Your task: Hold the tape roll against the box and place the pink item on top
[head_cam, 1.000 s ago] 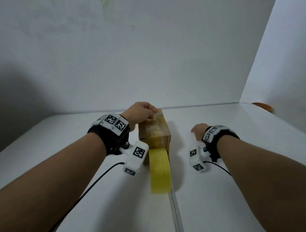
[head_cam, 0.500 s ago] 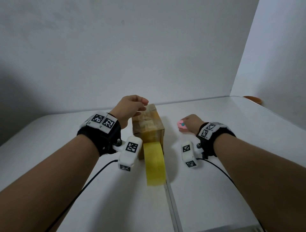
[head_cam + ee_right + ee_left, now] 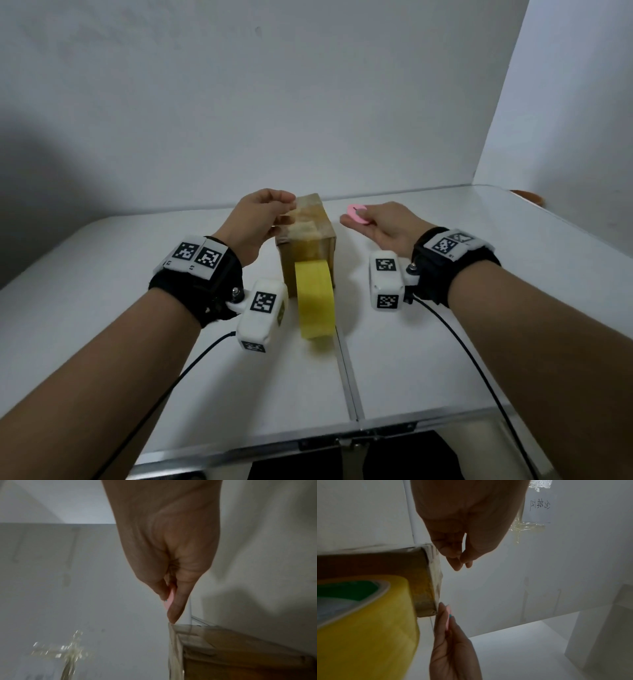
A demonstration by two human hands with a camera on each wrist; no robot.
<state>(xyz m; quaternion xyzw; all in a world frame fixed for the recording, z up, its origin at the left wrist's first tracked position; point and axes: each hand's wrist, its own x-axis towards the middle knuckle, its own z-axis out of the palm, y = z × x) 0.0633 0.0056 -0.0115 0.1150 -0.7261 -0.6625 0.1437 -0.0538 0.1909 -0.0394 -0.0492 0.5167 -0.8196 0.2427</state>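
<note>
Pink disc [image 3: 358, 214] pinched in the right hand [image 3: 387, 228].
Left hand [image 3: 255, 224], fingertips pinched together, hovers at the taped cardboard box [image 3: 308, 240] top.

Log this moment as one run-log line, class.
left hand: pinches tape end at box top | right hand: holds pink cutter beside box | tape roll: against box front

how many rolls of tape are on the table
1. The yellow tape roll stands on edge on the table, against the near side of the cardboard box, between the two hands. Others may be hidden behind the box.
</note>
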